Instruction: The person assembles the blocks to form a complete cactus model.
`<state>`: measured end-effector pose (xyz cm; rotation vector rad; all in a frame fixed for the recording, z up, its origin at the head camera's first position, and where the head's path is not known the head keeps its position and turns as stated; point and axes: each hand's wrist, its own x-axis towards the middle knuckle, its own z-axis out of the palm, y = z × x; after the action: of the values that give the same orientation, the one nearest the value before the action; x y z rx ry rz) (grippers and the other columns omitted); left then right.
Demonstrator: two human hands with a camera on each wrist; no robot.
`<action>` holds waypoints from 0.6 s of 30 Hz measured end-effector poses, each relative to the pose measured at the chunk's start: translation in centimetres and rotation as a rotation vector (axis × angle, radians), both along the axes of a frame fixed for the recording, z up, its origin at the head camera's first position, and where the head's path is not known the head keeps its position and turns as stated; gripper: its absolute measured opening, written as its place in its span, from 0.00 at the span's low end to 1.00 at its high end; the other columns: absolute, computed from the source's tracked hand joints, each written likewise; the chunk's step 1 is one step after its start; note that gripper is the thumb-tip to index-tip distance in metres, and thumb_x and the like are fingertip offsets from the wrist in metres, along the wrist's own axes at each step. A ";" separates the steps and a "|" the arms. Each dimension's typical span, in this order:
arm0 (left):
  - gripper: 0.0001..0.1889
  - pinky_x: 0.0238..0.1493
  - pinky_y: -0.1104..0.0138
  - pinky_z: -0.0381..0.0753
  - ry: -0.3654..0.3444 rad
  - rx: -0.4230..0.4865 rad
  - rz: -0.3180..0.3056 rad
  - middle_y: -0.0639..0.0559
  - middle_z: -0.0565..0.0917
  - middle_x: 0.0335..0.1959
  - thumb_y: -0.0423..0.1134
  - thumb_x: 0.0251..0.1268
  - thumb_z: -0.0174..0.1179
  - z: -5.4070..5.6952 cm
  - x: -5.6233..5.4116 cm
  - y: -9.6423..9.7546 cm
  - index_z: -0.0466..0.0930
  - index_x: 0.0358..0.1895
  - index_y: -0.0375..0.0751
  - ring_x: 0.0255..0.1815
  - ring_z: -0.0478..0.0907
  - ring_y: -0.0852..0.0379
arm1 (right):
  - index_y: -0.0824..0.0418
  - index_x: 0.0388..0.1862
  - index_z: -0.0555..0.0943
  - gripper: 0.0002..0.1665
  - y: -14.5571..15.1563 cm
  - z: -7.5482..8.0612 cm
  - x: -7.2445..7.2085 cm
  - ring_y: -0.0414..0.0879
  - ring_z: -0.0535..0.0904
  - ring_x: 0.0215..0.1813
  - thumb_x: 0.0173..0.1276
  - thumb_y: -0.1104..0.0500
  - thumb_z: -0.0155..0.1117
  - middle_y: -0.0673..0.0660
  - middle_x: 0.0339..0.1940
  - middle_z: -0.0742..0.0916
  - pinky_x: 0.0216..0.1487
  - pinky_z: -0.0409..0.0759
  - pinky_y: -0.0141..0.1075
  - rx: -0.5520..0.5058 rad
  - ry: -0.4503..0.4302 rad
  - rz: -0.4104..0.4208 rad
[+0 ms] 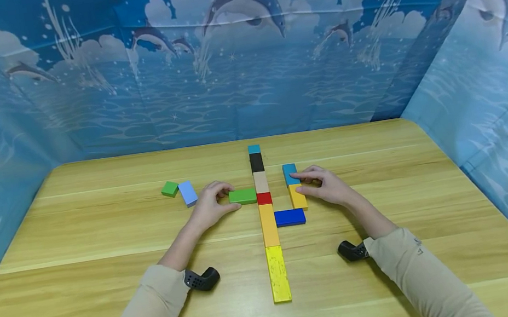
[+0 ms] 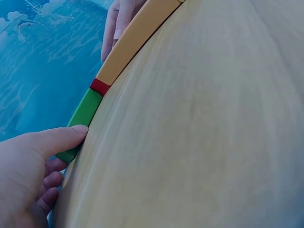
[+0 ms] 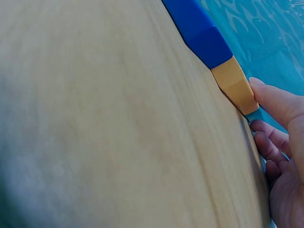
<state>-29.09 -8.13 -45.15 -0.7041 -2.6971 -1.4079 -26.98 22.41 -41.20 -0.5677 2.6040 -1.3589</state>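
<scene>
A long row of wooden blocks runs up the middle, with a red block partway along it. Against the row's left side lies a green block. My left hand pinches its outer end between thumb and fingers; in the left wrist view the thumb lies on the green block. On the right, my right hand touches a light blue block with a finger, and its thumb rests at an orange block below that. A dark blue block extends from the row to the orange block's lower end.
A small green block and a periwinkle block lie loose at left. The row's near end is a long yellow block; a small blue block tops its far end. A dolphin-print curtain borders the wooden table.
</scene>
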 end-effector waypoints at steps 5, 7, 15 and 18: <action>0.18 0.41 0.63 0.71 0.005 -0.008 -0.003 0.45 0.77 0.38 0.35 0.47 0.69 0.0 0.0 0.1 0.79 0.43 0.35 0.37 0.69 0.52 | 0.68 0.59 0.73 0.24 0.0 0.0 0.0 0.57 0.68 0.46 0.64 0.62 0.60 0.68 0.50 0.75 0.43 0.67 0.43 0.001 0.003 0.000; 0.18 0.42 0.63 0.70 0.001 -0.011 0.002 0.46 0.77 0.38 0.36 0.47 0.70 0.0 0.0 0.1 0.79 0.43 0.35 0.38 0.69 0.52 | 0.68 0.59 0.73 0.24 0.1 0.0 0.0 0.56 0.68 0.45 0.64 0.62 0.60 0.68 0.50 0.75 0.43 0.67 0.43 0.001 0.004 -0.001; 0.18 0.42 0.62 0.70 -0.006 -0.008 0.010 0.45 0.77 0.38 0.36 0.47 0.70 -0.1 0.0 0.1 0.79 0.43 0.35 0.38 0.69 0.51 | 0.68 0.59 0.73 0.24 0.1 -0.1 0.0 0.56 0.68 0.46 0.64 0.62 0.60 0.68 0.51 0.75 0.44 0.67 0.43 -0.002 -0.002 0.001; 0.18 0.42 0.62 0.70 -0.009 -0.003 0.008 0.45 0.77 0.38 0.35 0.47 0.70 0.0 0.0 0.1 0.78 0.43 0.35 0.38 0.69 0.51 | 0.68 0.59 0.73 0.24 0.1 -0.1 -0.1 0.57 0.68 0.46 0.64 0.62 0.60 0.67 0.50 0.75 0.44 0.67 0.44 -0.002 0.000 0.001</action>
<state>-29.05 -8.02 -45.17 -0.6887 -2.7059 -1.4095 -27.04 22.50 -41.29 -0.5700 2.6024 -1.3617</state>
